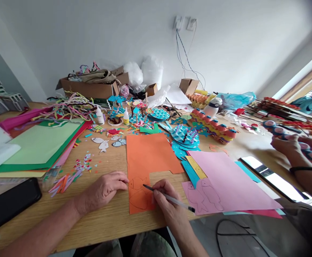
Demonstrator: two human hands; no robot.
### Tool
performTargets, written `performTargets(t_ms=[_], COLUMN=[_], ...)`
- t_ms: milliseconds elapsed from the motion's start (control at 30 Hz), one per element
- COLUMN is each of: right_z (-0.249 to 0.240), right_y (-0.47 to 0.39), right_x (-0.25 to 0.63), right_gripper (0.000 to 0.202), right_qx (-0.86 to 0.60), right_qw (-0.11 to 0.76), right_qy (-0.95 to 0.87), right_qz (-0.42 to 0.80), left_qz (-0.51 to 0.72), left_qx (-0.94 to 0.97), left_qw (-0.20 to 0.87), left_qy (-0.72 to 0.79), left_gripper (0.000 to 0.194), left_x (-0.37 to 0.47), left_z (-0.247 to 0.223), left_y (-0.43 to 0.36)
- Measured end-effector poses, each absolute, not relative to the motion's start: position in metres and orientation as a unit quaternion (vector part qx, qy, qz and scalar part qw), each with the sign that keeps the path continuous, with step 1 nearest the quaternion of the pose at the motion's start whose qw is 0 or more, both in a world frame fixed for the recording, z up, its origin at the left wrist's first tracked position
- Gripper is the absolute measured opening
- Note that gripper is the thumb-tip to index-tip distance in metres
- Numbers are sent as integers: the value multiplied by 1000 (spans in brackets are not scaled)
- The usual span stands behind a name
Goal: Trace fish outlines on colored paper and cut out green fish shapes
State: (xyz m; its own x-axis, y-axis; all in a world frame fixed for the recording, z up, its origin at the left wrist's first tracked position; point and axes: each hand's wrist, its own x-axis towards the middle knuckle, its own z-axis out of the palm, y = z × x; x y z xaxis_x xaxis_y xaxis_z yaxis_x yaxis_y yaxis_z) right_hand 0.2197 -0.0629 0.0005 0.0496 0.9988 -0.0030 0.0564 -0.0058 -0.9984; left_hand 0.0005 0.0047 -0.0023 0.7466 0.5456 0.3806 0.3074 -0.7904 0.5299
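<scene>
An orange sheet (150, 153) with a cut-out corner lies before me, fish outlines drawn on its lower left strip. My right hand (168, 201) is closed on a black-tipped pen (174, 200), whose tip is at the drawn fish. My left hand (105, 189) rests on the table at the sheet's left edge, fingers curled together; whether anything is under them is hidden. To the right lies a pink sheet (231, 182) with two fish outlines. Small cut paper fish (101, 142) lie beyond my left hand.
Green sheets (43, 142) and a black phone (11, 201) lie left. Glue bottles (99, 116), pipe cleaners (73, 105) and blue paper crafts (184, 134) stand behind. At right, another person's hands (287, 146) hold a painted egg-carton strip (275, 128) above a tablet (271, 178).
</scene>
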Motion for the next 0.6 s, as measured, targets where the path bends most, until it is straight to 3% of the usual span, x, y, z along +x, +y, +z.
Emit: performTargets(t_ms=[333, 600], right_z=[4, 7], right_y=[-62, -63], right_x=[222, 221], right_gripper=[10, 10], right_qx=[-504, -520], right_qw=[537, 527], right_qy=[-470, -463], right_qz=[487, 488], left_qz=[296, 311], left_qx=[894, 887], left_qw=[237, 163], left_qy=[238, 300], left_gripper=[36, 34], left_x=[4, 4], left_z=[3, 7], left_y=[3, 3])
